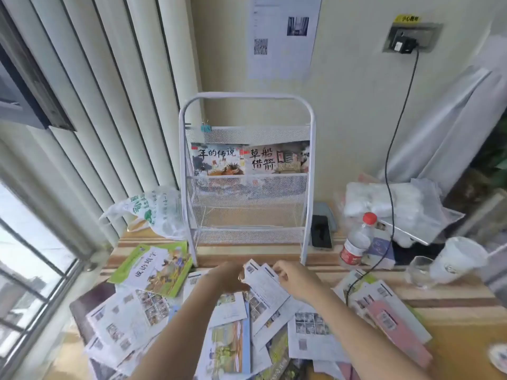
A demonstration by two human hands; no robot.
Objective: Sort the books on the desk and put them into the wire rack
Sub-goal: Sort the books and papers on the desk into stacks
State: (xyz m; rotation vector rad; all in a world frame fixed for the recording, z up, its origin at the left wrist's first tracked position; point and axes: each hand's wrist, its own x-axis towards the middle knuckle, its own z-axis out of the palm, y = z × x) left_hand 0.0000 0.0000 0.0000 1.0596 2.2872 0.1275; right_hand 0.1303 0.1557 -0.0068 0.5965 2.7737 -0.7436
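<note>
Held books (264,283): a few thin white-backed ones, gripped together just above the bench (452,294), directly in front of the foot of the wire rack (247,171). Left hand (229,277) has its fingers clamped on the left edge of the bundle; right hand (295,278) pinches the top right edge, fingers curled onto it. The bundle is tilted and not yet squared, as far as can be told.

Rack: white mesh, standing upright at the back of the bench against the wall. Two picture books (249,160) sit side by side, covers forward, in the upper pocket. The lower pockets show no books.

Loose books (131,322): many lie scattered and overlapping across the bench, mostly back cover up. A green book (153,270) lies left of the hands; a pink book (397,330) lies at right.

Progress, judged: early. Two racked, one small bundle in hand, most of the pile unsorted.

Surroundings: plastic bag (148,209) left of the rack, phone (321,231) and red-capped bottle (356,239) right of it.
</note>
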